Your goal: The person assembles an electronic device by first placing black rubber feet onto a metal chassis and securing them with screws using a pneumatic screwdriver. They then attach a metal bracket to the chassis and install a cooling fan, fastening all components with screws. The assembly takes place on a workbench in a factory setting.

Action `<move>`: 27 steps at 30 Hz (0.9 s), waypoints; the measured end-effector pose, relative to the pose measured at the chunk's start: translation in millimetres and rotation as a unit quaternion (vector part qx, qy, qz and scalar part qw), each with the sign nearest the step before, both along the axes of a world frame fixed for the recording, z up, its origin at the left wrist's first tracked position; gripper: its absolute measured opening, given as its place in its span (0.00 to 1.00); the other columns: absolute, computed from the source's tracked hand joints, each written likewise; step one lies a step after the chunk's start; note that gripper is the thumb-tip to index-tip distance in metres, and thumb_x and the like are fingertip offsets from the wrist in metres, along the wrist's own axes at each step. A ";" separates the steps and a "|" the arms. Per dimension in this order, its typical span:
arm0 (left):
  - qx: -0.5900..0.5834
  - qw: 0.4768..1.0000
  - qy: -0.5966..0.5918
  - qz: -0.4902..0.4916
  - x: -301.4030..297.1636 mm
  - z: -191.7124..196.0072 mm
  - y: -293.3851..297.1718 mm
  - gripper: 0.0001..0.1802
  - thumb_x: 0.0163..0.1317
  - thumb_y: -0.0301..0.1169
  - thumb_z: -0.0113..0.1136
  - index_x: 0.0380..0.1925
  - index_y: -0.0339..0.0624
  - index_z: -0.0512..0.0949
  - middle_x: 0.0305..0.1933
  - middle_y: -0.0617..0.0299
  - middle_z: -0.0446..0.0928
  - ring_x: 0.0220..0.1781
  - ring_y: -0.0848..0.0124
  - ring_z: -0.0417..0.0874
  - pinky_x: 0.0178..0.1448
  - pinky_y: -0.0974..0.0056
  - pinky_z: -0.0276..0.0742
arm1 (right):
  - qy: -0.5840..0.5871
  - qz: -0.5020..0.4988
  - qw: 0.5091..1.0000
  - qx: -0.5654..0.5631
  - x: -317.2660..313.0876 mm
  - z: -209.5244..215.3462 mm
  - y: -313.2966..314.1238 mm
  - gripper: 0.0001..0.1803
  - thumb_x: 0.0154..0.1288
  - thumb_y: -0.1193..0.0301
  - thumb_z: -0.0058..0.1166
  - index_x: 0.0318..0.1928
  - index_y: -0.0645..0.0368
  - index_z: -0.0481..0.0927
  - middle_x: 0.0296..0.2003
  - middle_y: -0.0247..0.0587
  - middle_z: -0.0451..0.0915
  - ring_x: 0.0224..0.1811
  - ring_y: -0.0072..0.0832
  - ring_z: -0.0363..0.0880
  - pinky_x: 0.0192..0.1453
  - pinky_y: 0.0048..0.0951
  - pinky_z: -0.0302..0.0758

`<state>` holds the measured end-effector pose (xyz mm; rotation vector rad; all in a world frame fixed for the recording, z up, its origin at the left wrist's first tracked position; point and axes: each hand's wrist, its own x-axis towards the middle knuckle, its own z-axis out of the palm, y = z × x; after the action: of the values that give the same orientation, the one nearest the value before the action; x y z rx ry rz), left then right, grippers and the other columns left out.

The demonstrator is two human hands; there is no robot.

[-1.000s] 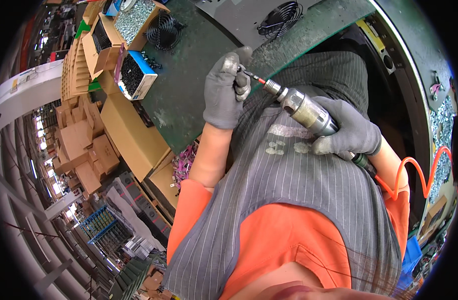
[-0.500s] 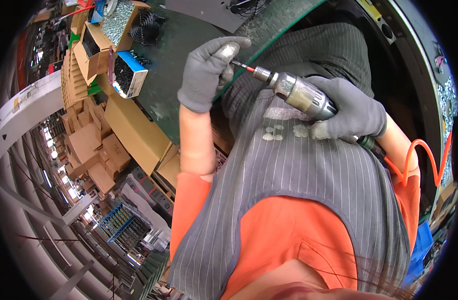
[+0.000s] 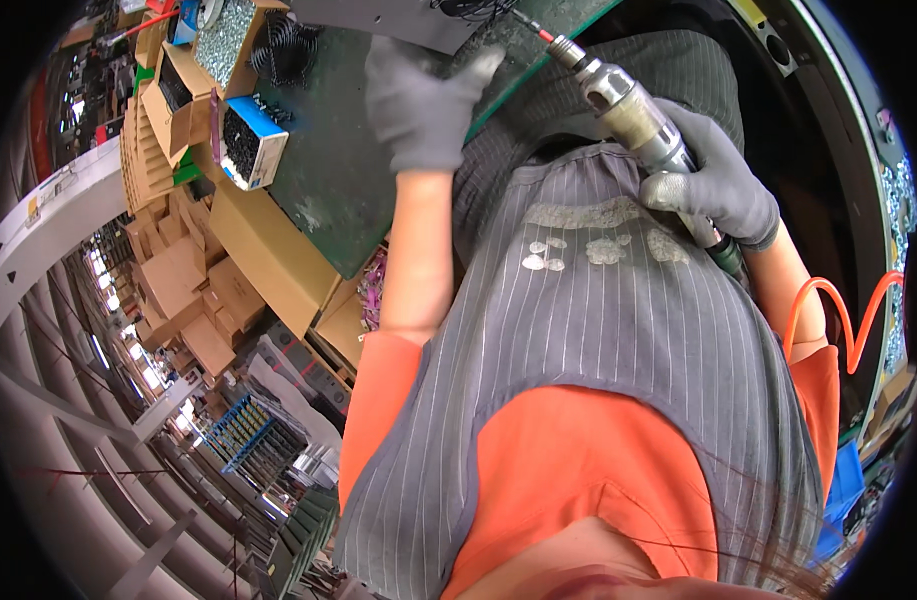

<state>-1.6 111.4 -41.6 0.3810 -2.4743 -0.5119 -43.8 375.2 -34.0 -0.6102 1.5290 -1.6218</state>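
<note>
My right hand [image 3: 716, 185], in a grey glove, is wrapped round a metal-bodied air screwdriver [image 3: 630, 112] with an orange hose. Its bit points up and left, close to a black wire grille [image 3: 470, 8] at the top edge of the picture. Under the grille lies a grey flat panel [image 3: 403, 18] on the green bench. My left hand [image 3: 416, 112], gloved and slightly blurred, is by the panel's near edge with the thumb spread from the fingers. Nothing shows in it; whether the fingertips touch the panel I cannot tell.
On the green bench [image 3: 328, 170] at the left stand a blue-and-white box of black screws [image 3: 246, 145], a carton of silver screws [image 3: 224, 45] and stacked black round grilles [image 3: 284, 50]. Cardboard boxes [image 3: 178, 280] are piled beyond. The orange hose [image 3: 828, 285] loops at the right.
The screwdriver's bit has moved up, away from my left fingers, to the grille. My left hand has left its pinch near the bit and spread out by the panel.
</note>
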 end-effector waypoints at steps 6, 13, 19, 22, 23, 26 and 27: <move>0.231 0.959 0.120 -0.110 -33.3 -25.3 -6.0 0.37 0.38 0.29 0.78 0.50 0.34 0.71 0.49 0.54 0.77 0.49 0.65 0.79 0.54 0.63 0.75 | 0.009 -0.001 1.000 -0.015 -1.1 -2.7 -0.8 0.34 0.46 0.58 0.66 0.51 0.66 0.73 0.34 0.35 0.76 0.36 0.22 0.74 0.44 0.25 0.73; 0.077 0.990 0.013 -0.115 -28.1 -9.8 -22.6 0.21 0.41 0.29 0.75 0.37 0.36 0.81 0.39 0.57 0.83 0.40 0.66 0.83 0.48 0.62 0.78 | 0.010 0.031 0.999 -0.015 -4.7 9.7 -14.1 0.35 0.47 0.59 0.66 0.53 0.67 0.73 0.36 0.37 0.77 0.38 0.23 0.74 0.46 0.26 0.73; 0.113 0.983 -0.005 -0.142 -32.4 1.1 -22.6 0.20 0.41 0.29 0.76 0.36 0.36 0.80 0.35 0.56 0.83 0.36 0.64 0.84 0.45 0.62 0.79 | -0.014 0.044 0.999 0.026 -6.4 30.4 -26.1 0.41 0.41 0.60 0.67 0.56 0.68 0.71 0.38 0.37 0.76 0.37 0.22 0.72 0.45 0.24 0.71; 0.117 0.976 -0.005 -0.184 -33.7 -0.9 -29.2 0.20 0.42 0.29 0.75 0.36 0.36 0.80 0.34 0.57 0.82 0.35 0.64 0.83 0.44 0.62 0.79 | -0.013 0.037 0.998 0.043 -5.1 36.1 -30.7 0.39 0.43 0.63 0.66 0.56 0.68 0.71 0.36 0.35 0.76 0.36 0.20 0.72 0.42 0.22 0.72; 0.114 0.978 -0.042 -0.170 -33.2 -2.5 -31.9 0.19 0.43 0.30 0.75 0.36 0.36 0.80 0.34 0.57 0.82 0.35 0.64 0.83 0.45 0.62 0.79 | -0.007 0.032 0.999 0.041 -4.3 35.3 -31.4 0.38 0.43 0.63 0.66 0.56 0.67 0.71 0.35 0.34 0.75 0.35 0.20 0.73 0.41 0.21 0.72; 0.078 0.980 -0.128 -0.132 -30.8 -5.9 -37.4 0.19 0.45 0.33 0.74 0.37 0.36 0.80 0.35 0.56 0.82 0.36 0.62 0.83 0.45 0.62 0.79 | -0.017 0.006 1.000 0.001 0.1 34.2 -31.7 0.31 0.48 0.62 0.65 0.51 0.66 0.74 0.33 0.35 0.76 0.35 0.20 0.74 0.42 0.23 0.73; 0.049 0.980 -0.141 -0.129 -30.5 -5.0 -37.3 0.20 0.46 0.35 0.73 0.37 0.37 0.80 0.35 0.56 0.82 0.36 0.61 0.83 0.45 0.61 0.79 | -0.027 -0.007 0.999 -0.018 2.4 34.8 -31.4 0.28 0.50 0.62 0.65 0.48 0.66 0.75 0.33 0.36 0.77 0.35 0.20 0.74 0.42 0.24 0.73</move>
<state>-32.1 74.1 -46.6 0.1807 -2.7987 -0.7323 -41.4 343.9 0.7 -0.5731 1.4710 -1.6663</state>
